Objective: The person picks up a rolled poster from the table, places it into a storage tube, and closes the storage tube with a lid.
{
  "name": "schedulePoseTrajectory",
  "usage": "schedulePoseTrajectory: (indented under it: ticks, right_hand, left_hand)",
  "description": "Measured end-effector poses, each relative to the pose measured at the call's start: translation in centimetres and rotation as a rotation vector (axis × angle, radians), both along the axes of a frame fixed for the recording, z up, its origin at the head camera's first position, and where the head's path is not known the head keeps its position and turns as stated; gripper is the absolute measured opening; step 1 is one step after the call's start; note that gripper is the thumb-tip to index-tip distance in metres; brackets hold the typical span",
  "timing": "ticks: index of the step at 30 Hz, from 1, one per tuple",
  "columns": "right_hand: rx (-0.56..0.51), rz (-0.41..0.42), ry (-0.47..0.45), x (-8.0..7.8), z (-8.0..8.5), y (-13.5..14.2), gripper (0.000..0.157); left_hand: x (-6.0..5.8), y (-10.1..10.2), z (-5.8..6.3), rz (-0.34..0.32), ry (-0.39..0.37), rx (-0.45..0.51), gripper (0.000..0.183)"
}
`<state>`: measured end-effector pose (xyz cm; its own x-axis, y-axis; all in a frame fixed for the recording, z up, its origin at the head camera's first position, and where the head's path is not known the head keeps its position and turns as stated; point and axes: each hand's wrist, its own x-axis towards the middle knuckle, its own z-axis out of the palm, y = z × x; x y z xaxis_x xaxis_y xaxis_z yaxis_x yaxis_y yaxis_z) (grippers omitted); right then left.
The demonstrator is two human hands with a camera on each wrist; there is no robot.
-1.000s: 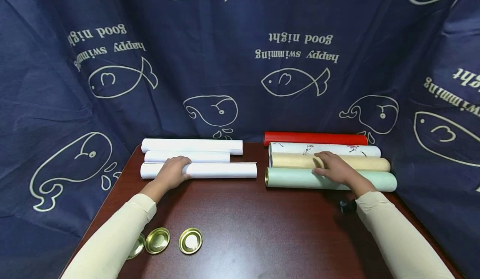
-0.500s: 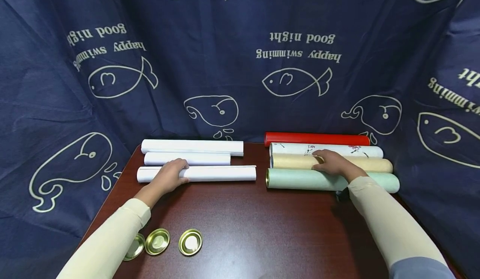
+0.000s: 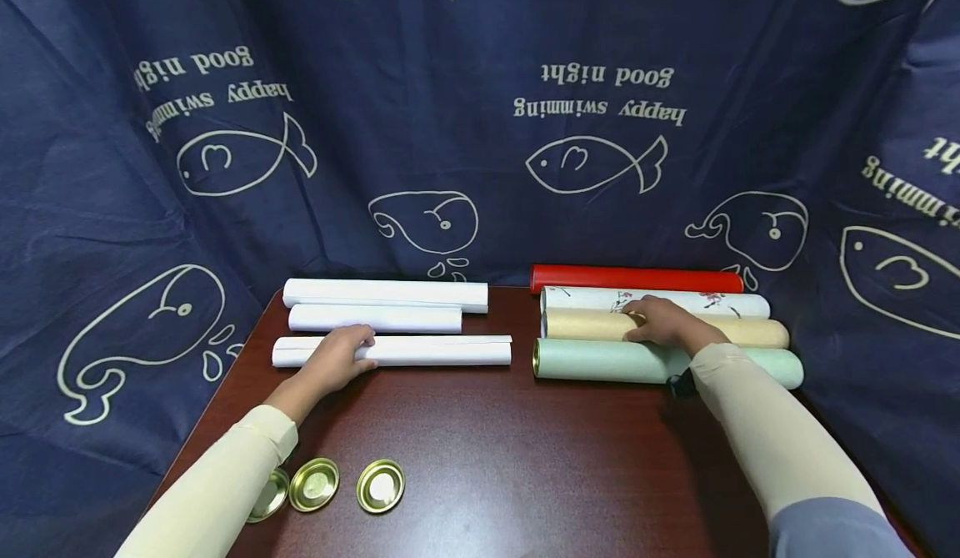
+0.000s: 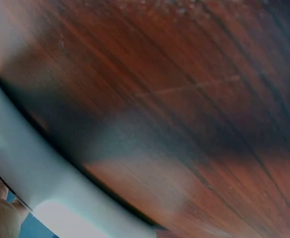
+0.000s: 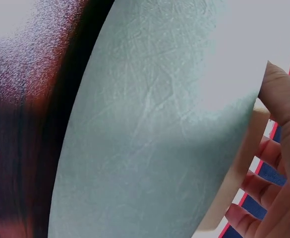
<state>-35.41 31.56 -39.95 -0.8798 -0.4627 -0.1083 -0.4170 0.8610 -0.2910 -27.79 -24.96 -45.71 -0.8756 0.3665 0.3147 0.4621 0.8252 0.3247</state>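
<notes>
My left hand (image 3: 335, 358) lies across the front white paper roll (image 3: 442, 351), thumb on the near side and fingers over its top. In the left wrist view, part of that hand (image 4: 3, 210) shows at the lower left corner, behind the pale roll (image 4: 50, 173). My right hand (image 3: 663, 324) grips the beige tube (image 3: 585, 324) from above, fingers curled over its far side. A mint green tube (image 3: 600, 360) lies in front of it, passing under the right wrist. In the right wrist view the green tube (image 5: 145, 129) hides much of the beige one (image 5: 234, 183).
Two more white paper rolls (image 3: 382, 294) lie behind on the left. A flower-printed tube (image 3: 585, 299) and a red tube (image 3: 637, 278) lie at the back right. Several gold lids (image 3: 381, 485) rest on the brown table (image 3: 480, 458) at front left. Blue curtain (image 3: 450, 124) surrounds it.
The front white roll has come slightly nearer with my left hand, widening the gap behind it. My right hand has settled onto the beige tube, its wrist moving a little left.
</notes>
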Motion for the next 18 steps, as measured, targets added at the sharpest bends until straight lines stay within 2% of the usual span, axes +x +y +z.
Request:
schedulePoseTrajectory:
  ticks: [13,18]
  right_hand:
    - [0.095,0.042,0.019,-0.48,0.12,-0.63,0.050]
    - [0.137,0.008,0.058,-0.40,0.05,-0.98,0.051]
  left_hand:
    - [0.33,0.42,-0.02,-0.002,0.001,0.037,0.029]
    - [0.32,0.36,-0.27,-0.021,0.024,0.052,0.029]
